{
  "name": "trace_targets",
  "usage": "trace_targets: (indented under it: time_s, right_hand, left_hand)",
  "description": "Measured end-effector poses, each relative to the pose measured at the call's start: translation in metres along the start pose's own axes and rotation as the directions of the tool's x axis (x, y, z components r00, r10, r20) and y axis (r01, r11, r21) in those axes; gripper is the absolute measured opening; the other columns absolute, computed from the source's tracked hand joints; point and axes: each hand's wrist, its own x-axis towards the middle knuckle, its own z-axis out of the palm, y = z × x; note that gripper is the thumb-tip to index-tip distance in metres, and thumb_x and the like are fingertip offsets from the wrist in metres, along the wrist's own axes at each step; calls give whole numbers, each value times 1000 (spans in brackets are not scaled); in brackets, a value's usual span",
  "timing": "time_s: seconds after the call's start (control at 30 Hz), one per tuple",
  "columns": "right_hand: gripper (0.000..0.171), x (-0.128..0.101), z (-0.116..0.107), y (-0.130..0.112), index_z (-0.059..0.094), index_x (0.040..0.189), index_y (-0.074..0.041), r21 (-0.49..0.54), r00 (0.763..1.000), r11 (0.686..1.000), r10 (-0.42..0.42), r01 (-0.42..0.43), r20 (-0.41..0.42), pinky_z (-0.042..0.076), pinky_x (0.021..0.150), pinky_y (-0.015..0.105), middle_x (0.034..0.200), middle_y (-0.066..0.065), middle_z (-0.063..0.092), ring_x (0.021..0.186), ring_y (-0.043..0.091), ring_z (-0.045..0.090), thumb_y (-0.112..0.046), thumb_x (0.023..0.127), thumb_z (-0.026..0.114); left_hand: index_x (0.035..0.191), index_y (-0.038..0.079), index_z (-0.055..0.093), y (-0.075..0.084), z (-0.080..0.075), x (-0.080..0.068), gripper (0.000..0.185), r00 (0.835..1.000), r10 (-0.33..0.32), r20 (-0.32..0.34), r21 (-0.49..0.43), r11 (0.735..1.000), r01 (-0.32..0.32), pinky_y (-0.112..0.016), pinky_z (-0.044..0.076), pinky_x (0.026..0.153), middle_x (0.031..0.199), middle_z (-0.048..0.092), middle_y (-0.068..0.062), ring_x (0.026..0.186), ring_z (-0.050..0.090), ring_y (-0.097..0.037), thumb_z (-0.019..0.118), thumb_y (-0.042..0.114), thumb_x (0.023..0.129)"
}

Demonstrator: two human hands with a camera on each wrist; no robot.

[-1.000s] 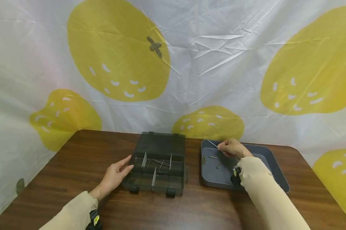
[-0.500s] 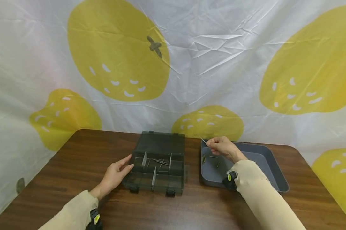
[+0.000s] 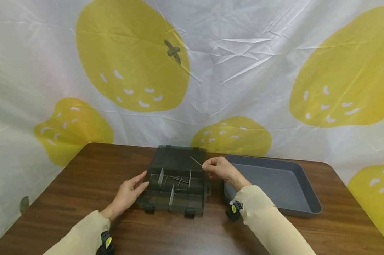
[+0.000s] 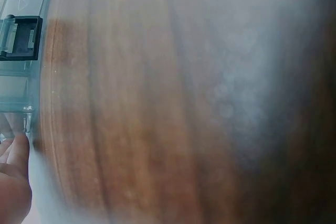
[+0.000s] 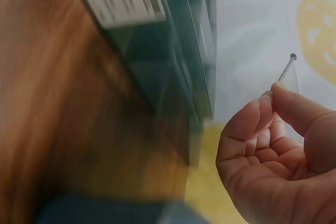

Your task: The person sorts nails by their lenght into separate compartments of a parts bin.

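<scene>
Shifts a nail [image 3: 196, 161], apparently, leftward from the tray [image 3: 275, 180] since the earlier frame, clamped in the fingers of the right hand [image 3: 223, 169] and jutting past their tips near the box [image 3: 188, 202]; touches the box with parted fingers of the left hand [image 3: 125, 193].

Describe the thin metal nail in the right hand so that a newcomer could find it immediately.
On the brown wood-grain table, find the open, dark translucent plastic box. Near its right side, the right hand pinches one straight thin metal nail. Unlike the thin grey metal pieces lying inside the box, this one is held in the air.
</scene>
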Motion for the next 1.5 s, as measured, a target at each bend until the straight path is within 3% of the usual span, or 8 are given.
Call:
trace_targets:
  time_s: [0.3,0.5,0.6,0.73,0.93,1.23,1.5]
  right_hand:
    - [22,8,32,-4,61,99,14,-15,997,998,-61,62,39,51,64,24,74,1,56,64,8,51,-6,94,55]
    - [18,13,44,-5,64,94,12,-53,997,995,-79,80,18,52,60,24,85,17,65,64,10,56,-5,92,58]
    - [17,12,49,-5,64,92,11,-64,996,995,-80,82,25,51,59,24,82,14,64,62,8,54,-4,91,58]
    - [15,12,53,-6,65,90,10,-96,996,992,-77,80,33,51,58,25,76,6,62,60,8,52,-3,90,59]
    - [12,12,57,-9,69,88,6,-156,999,987,-41,42,13,53,58,27,81,17,67,60,9,55,-4,89,63]
    - [9,12,62,-9,71,79,2,-224,999,974,-37,31,-25,50,53,23,67,11,65,52,9,53,-4,85,68]
    - [11,11,61,-10,71,74,-2,-271,999,962,-34,30,-11,50,53,24,73,16,69,51,9,53,-7,83,70]
  left_hand:
    - [142,2,41,0,1,0,52,1000,12,-6,-7,1000,-12,-44,46,96,140,45,-19,124,49,-34,56,21,96]
    - [141,1,41,0,1,1,52,1000,9,-5,-3,1000,-9,-45,46,96,141,44,-20,124,49,-34,56,21,96]
    - [141,1,41,1,1,1,52,1000,7,-6,-1,1000,-7,-45,45,96,141,43,-20,125,48,-34,56,21,96]
    - [142,2,40,0,1,0,53,1000,0,1,-11,1000,0,-45,45,97,142,42,-19,126,47,-34,56,22,96]
    - [143,2,39,2,1,-1,54,1000,-8,3,-12,1000,8,-44,46,96,144,41,-18,126,47,-33,55,24,96]
    - [142,2,40,1,1,-1,53,1000,8,-6,-6,1000,-8,-43,47,95,142,43,-18,125,48,-32,56,23,96]
    - [143,2,38,1,1,-1,52,1000,21,7,-18,1000,-21,-42,46,95,139,47,-19,125,48,-32,54,20,97]
